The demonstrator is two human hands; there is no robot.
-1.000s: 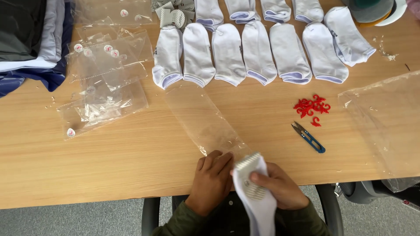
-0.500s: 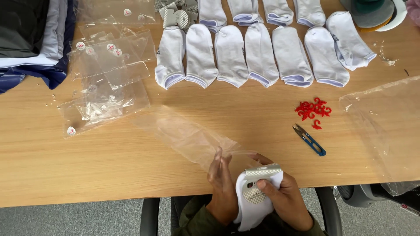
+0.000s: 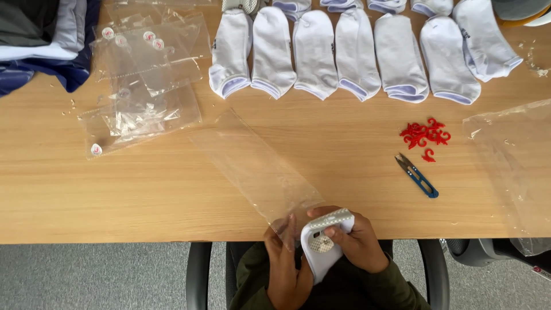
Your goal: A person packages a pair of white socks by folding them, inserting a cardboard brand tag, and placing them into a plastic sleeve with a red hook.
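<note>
My right hand grips a folded white sock at the table edge, its grey cuff pointing to two o'clock, while my left hand pinches the mouth of a clear bag stretching away toward eleven o'clock, just left of the sock.

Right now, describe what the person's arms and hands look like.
Both hands, the left hand and right hand, are bare, with no gloves. Long dark olive-green sleeves reach the wrists. No rings or watch can be made out.
</note>
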